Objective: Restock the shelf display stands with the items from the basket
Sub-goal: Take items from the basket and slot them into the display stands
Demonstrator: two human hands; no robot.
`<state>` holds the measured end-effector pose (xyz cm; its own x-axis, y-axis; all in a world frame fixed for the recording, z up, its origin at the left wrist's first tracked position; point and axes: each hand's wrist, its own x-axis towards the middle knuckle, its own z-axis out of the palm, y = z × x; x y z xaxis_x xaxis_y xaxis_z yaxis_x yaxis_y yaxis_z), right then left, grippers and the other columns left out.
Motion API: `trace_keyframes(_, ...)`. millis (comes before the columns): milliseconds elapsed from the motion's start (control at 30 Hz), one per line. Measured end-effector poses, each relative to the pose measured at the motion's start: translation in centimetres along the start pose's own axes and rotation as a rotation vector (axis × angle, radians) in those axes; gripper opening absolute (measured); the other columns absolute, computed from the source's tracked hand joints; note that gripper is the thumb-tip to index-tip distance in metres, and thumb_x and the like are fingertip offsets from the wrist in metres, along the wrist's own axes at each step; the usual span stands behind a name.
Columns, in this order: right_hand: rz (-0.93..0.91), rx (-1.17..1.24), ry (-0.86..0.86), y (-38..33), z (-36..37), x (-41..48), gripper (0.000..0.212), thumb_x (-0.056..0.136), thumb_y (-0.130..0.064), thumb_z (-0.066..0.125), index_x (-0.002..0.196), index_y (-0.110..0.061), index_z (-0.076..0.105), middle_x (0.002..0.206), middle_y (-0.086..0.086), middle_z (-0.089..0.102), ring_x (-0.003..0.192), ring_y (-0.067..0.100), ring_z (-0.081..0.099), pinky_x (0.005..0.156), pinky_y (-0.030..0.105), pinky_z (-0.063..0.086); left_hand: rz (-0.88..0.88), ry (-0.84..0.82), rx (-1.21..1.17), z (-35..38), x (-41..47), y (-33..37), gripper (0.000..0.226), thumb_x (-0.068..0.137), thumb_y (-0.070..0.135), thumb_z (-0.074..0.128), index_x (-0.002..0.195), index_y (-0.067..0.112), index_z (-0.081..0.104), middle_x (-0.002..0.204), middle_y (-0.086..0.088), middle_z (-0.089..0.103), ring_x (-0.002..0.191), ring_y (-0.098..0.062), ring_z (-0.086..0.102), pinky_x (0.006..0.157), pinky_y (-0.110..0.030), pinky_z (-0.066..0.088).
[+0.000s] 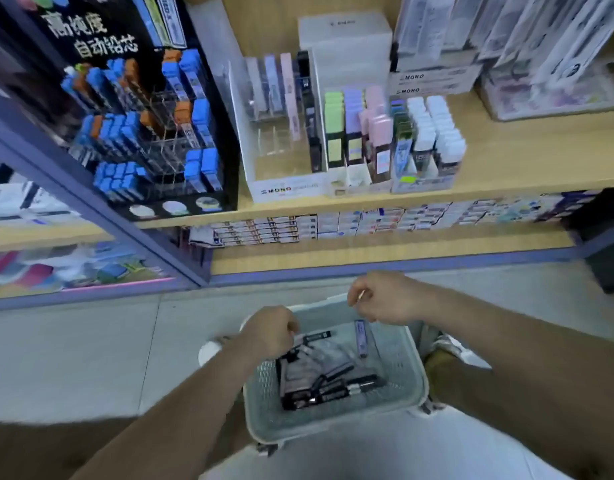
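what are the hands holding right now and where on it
Left hand grips a slim black case by its near end. Right hand seems to pinch a slim lilac case by its top end.

my left hand point(269, 329) grips a black pack point(316, 337) in the basket point(416, 375); my right hand point(385, 299) curls above a purple pack point(361, 337).

The basket point(399, 372) sits below both your hands. Your left hand point(269, 329) is over its left rim, your right hand point(381, 297) over its far rim. Cases point(319, 389) lie in it, nearer you than your left hand; one case point(361, 337) lies just under your right hand. Beyond both hands runs the shelf point(506, 161), with a rack point(143, 126) ahead-left of your left hand and a stand point(281, 133) straight ahead.
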<state>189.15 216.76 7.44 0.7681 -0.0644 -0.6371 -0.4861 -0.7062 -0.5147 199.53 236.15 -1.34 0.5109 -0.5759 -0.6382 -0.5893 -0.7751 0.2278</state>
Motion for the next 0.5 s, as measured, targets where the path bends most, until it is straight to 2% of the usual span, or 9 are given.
trace_keyframes(67, 0.068, 0.017, -0.016, 1.7, 3.4, 2.9, 0.031, 0.098, -0.016, 0.049, 0.126, -0.008, 0.060, 0.105, -0.002, 0.059, 0.094, 0.019, 0.058, 0.069, 0.021, 0.042, 0.000, -0.020, 0.044, 3.2, 0.6, -0.8, 0.029, 0.085, 0.016, 0.056, 0.111, 0.022, 0.067, 0.115, 0.000, 0.067, 0.107, -0.018, 0.060, 0.089, -0.027, 0.048)
trace_keyframes(133, 0.161, 0.088, -0.010, 3.6, 6.9, 5.5, 0.038, 0.096, -0.015, 0.052, 0.133, -0.008, 0.053, 0.107, 0.003, 0.060, 0.072, 0.014, 0.054, 0.056, 0.021, 0.039, 0.022, -0.064, 0.053, 5.6, 1.4, -0.9, 0.029, 0.085, 0.013, 0.056, 0.112, 0.013, 0.064, 0.114, -0.009, 0.065, 0.108, -0.024, 0.059, 0.085, -0.029, 0.047)
trace_keyframes(200, 0.234, 0.140, -0.008, 5.5, 10.1, 8.0, 0.050, 0.095, -0.020, 0.056, 0.142, -0.013, 0.041, 0.119, 0.011, 0.060, 0.066, 0.011, 0.054, 0.057, 0.025, 0.041, 0.027, -0.094, 0.057, 7.7, 2.9, -1.0, 0.038, 0.086, 0.016, 0.058, 0.123, 0.009, 0.055, 0.123, -0.013, 0.058, 0.116, -0.026, 0.053, 0.092, -0.029, 0.044)
trace_keyframes(233, 0.260, 0.150, -0.019, 6.7, 11.6, 9.2, 0.057, 0.094, -0.023, 0.058, 0.145, -0.014, 0.035, 0.121, 0.014, 0.061, 0.072, 0.016, 0.059, 0.062, 0.026, 0.043, 0.026, -0.107, 0.066, 8.8, 3.7, -1.1, 0.050, 0.086, 0.021, 0.061, 0.132, 0.008, 0.048, 0.131, -0.014, 0.051, 0.122, -0.027, 0.048, 0.098, -0.029, 0.040)
trace_keyframes(300, 0.317, 0.127, -0.045, 8.5, 14.3, 11.2, 0.073, 0.091, -0.029, 0.063, 0.151, -0.017, 0.023, 0.133, 0.018, 0.055, 0.104, 0.027, 0.061, 0.079, 0.030, 0.045, 0.024, -0.133, 0.095, 11.0, 5.2, -1.4, 0.083, 0.081, 0.031, 0.070, 0.145, 0.004, 0.026, 0.147, -0.017, 0.032, 0.135, -0.031, 0.031, 0.112, -0.034, 0.029)
trace_keyframes(333, 0.341, 0.106, -0.038, 9.5, 15.4, 11.9, 0.082, 0.088, -0.032, 0.066, 0.153, -0.018, 0.018, 0.144, 0.018, 0.045, 0.120, 0.030, 0.053, 0.090, 0.031, 0.044, 0.016, -0.150, 0.092, 11.9, 5.6, -1.5, 0.098, 0.077, 0.035, 0.074, 0.148, 0.004, 0.014, 0.152, -0.017, 0.020, 0.139, -0.035, 0.021, 0.115, -0.038, 0.023)
trace_keyframes(400, 0.363, 0.054, -0.013, 10.9, 17.2, 13.1, 0.098, 0.081, -0.038, 0.073, 0.154, -0.021, 0.011, 0.157, 0.017, 0.022, 0.139, 0.036, 0.032, 0.108, 0.038, 0.035, -0.010, -0.165, 0.056, 13.4, 6.5, -1.8, 0.119, 0.072, 0.039, 0.079, 0.150, 0.008, -0.004, 0.156, -0.017, 0.001, 0.142, -0.040, 0.004, 0.117, -0.046, 0.019)
trace_keyframes(500, 0.352, -0.046, -0.042, 11.6, 19.0, 14.0, 0.109, 0.077, -0.043, 0.079, 0.155, -0.031, 0.003, 0.161, 0.014, -0.008, 0.146, 0.040, 0.001, 0.116, 0.046, 0.020, -0.042, -0.160, 0.108, 14.6, 7.4, -1.7, 0.126, 0.070, 0.042, 0.079, 0.149, 0.015, -0.016, 0.157, -0.013, -0.014, 0.143, -0.041, -0.005, 0.112, -0.050, 0.028)
